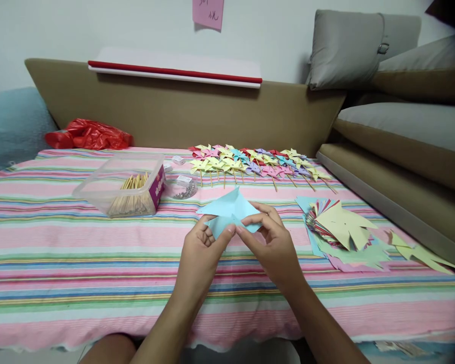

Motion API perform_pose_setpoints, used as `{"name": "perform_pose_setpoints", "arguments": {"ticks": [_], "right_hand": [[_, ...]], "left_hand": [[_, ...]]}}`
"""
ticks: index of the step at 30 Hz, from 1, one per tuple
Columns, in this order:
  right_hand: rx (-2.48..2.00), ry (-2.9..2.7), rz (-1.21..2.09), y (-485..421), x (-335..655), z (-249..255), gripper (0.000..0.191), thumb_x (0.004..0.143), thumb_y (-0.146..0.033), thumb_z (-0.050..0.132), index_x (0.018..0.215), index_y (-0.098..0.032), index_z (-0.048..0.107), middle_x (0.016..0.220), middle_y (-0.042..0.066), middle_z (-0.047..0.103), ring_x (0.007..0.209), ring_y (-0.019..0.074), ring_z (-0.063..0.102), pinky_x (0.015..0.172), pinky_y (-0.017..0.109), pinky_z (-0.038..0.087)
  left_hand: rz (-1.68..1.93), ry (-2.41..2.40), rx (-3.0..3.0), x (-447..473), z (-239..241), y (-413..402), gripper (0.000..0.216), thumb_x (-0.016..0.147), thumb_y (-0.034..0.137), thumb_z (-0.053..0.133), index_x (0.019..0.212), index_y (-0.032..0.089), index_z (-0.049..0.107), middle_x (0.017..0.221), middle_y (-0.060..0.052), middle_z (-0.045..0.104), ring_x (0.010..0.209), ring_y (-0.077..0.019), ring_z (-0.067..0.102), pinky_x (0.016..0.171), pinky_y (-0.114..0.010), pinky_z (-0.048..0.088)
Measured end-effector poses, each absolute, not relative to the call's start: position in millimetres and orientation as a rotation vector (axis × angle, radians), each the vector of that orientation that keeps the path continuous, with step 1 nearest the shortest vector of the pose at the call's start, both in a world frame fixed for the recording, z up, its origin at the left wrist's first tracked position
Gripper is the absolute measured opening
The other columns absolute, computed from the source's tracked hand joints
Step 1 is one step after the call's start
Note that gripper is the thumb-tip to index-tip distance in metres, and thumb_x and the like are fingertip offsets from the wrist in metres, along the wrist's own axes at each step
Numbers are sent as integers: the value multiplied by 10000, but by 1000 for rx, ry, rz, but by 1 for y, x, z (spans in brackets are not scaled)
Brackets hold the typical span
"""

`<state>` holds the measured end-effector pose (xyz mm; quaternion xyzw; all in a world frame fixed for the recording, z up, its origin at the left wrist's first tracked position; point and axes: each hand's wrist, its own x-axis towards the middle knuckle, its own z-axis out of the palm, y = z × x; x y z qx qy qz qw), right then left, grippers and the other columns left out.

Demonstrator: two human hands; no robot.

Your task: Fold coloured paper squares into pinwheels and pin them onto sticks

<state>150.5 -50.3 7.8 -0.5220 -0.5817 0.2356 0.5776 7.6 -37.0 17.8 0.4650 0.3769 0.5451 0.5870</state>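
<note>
A light blue paper pinwheel blank (227,203) is held up in front of me, its corners partly folded toward the middle. My left hand (202,240) is closed on its lower left side, thumb pressed near the centre. My right hand (271,235) pinches the paper from the right, with the thumb and index finger meeting close to my left thumb. The fingertips hide part of the paper's centre. Beyond the hands, to the left, sits a round clear container of small metal pieces (185,191).
A clear plastic box (94,189) holds many wooden sticks (132,194). Finished pinwheels (250,162) lie in rows at the back. On the right is a stack of cut paper blanks (343,225). A red plastic bag (93,134) and grey cushions (409,121) border the striped cloth (98,283).
</note>
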Motion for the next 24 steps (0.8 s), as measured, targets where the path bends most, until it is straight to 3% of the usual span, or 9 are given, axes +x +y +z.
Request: {"name": "perform_pose_setpoints", "arguments": {"ticks": [10,14,20,24], "right_hand": [[-1219,-1338,667,-52,152,15,154,896,-352,662,821,-231,722,1333,109,571,1237,284,563,873,375,492],[-1219,-1360,613,-52,152,15,131,873,-320,684,790,-225,720,1310,108,578,1212,282,577,970,418,469],[-1187,-1338,607,-52,150,13,113,821,-292,712,733,-222,714,1290,110,557,1207,263,579,923,376,507],[-1214,-1343,564,-54,149,14,101,811,-276,711,725,-223,711,1275,106,556,1211,261,578,1009,400,450]], "left_hand": [[1286,886,1081,5,17,-36,282,823,325,779,1026,156,680,888,-33,750,878,-172,692,809,-258,529],[1290,846,1080,5,16,-36,272,817,329,784,1018,180,679,877,-2,728,875,-155,675,841,-259,526],[1296,868,1090,6,15,-35,269,798,338,800,994,194,685,878,13,710,843,-135,640,802,-232,506],[1300,874,1055,6,15,-36,285,785,328,812,995,189,678,885,4,720,846,-141,643,809,-243,506]]}}
